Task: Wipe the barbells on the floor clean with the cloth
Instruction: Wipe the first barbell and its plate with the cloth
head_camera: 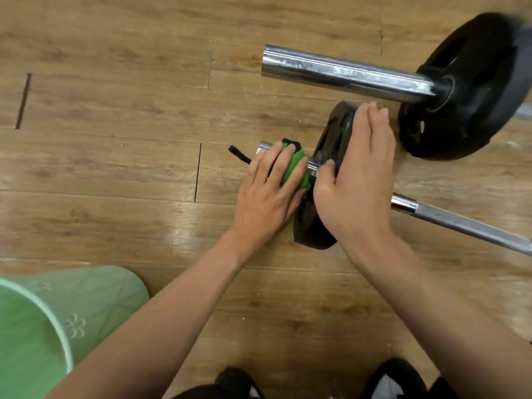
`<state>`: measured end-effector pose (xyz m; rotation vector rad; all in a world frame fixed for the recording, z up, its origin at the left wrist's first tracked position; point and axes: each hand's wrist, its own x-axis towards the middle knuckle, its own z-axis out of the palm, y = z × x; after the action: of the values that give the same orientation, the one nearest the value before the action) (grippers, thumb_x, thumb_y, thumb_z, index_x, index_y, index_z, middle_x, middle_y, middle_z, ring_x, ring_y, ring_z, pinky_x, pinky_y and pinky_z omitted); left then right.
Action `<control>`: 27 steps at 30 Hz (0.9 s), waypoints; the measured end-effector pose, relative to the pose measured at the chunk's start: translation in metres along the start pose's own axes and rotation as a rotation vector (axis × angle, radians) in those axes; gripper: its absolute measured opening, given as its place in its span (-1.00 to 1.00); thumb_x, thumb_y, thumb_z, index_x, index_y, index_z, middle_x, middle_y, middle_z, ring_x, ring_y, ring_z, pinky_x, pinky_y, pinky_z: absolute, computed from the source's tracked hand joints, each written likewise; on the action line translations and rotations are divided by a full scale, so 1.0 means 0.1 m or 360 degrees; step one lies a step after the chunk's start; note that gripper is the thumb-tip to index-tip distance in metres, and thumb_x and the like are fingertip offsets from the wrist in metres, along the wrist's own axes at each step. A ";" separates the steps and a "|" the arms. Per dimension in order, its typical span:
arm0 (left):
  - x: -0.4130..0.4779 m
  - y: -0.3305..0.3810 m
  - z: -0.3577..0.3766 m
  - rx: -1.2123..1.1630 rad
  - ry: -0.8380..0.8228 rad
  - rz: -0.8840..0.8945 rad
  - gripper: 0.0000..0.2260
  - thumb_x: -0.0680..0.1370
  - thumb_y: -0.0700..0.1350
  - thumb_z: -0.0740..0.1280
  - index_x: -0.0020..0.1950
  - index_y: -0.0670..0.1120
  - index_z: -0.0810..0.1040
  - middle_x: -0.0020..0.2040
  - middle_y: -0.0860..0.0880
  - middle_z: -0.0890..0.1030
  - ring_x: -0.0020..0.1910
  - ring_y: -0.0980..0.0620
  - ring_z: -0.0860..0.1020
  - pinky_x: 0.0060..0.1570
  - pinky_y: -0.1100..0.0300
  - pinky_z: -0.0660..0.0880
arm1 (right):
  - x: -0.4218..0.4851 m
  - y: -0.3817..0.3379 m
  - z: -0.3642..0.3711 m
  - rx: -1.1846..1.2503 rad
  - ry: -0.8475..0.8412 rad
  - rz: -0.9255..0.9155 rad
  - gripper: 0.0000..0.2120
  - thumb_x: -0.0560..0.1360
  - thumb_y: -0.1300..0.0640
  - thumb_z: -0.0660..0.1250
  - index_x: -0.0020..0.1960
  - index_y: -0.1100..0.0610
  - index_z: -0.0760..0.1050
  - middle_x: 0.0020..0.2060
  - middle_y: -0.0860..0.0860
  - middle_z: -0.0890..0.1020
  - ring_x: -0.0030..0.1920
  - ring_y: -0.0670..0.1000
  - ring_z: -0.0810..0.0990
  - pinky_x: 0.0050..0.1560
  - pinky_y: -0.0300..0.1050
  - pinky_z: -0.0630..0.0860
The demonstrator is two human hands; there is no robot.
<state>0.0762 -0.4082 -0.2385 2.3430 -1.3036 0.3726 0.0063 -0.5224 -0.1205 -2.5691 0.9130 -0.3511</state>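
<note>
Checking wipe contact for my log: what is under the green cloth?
The cloth lies over the near barbell's chrome sleeve, gripped by the left hand. The metal beneath it is hidden.

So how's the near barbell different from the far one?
The near barbell has a smaller black plate and thinner end than the far barbell. The near barbell is held: left hand wraps the green cloth round its end, right hand rests on its plate; the far barbell is untouched. Both lie on the wood floor.
</note>
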 end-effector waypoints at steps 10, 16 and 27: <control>0.57 0.05 -0.21 -0.0017 -0.0436 -0.0149 -0.69 0.64 0.05 0.13 -0.03 -0.11 0.57 -0.13 -0.11 0.59 -0.19 -0.16 0.54 -0.16 -0.01 0.28 | -0.28 0.12 0.01 0.0137 0.0084 -0.0285 -0.32 0.53 0.35 0.28 0.57 0.47 0.12 0.58 0.37 0.17 0.64 0.34 0.04 0.66 0.11 0.00; 0.20 0.22 -0.45 0.0020 -0.0663 -0.0219 -0.66 0.69 0.08 0.08 0.22 -0.10 0.52 0.14 -0.12 0.53 0.04 -0.16 0.47 0.06 -0.06 0.36 | -0.80 0.20 0.09 0.0294 0.0202 -0.0424 -0.33 0.44 0.44 0.36 0.50 0.53 0.23 0.53 0.42 0.23 0.59 0.43 0.12 0.60 0.32 0.12; -0.71 0.40 -0.93 -0.0111 -0.0735 -0.0252 -0.55 0.70 0.11 0.03 0.29 -0.17 0.52 0.10 -0.13 0.58 0.02 -0.20 0.54 0.07 -0.06 0.42 | -1.23 -0.10 -0.18 0.0258 -0.0002 0.0147 -0.29 0.60 -0.14 0.24 0.61 0.24 0.24 0.56 0.15 0.35 0.57 0.12 0.26 0.58 0.21 0.19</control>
<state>0.0029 -0.3283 -0.1785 2.5396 -1.2810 -0.2768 -0.0879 -0.4411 -0.1126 -2.3709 0.9582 -0.3803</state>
